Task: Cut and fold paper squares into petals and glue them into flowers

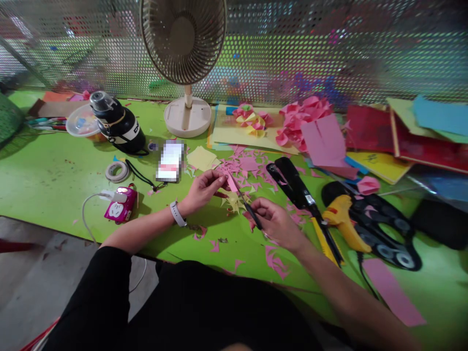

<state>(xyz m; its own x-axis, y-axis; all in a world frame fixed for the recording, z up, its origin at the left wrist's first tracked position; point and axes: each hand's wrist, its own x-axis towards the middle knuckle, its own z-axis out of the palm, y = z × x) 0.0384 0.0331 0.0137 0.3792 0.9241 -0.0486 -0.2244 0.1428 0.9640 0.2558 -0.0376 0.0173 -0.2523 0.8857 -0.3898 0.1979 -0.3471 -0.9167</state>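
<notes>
Between the thumb and fingers of my left hand [206, 187] is a small piece of pink paper [232, 183]. My right hand [275, 222] grips a pair of scissors [252, 214] by its dark handles, with the blades pointing up and left against the pink paper. Pink paper scraps [252, 165] lie scattered beyond both hands. Several yellow scraps [234, 202] lie beneath the blades. A stack of pale yellow paper squares [202, 158] sits just beyond my left hand.
Left stand a phone [170, 161], a tape roll [117, 171], a magenta power adapter [120, 204] and a black bottle [119, 124]. A fan [187, 117] stands behind. Folded pink paper flowers [307, 117] are at the back. Right lie a black long-handled tool [292, 183] and a yellow glue gun [343, 219].
</notes>
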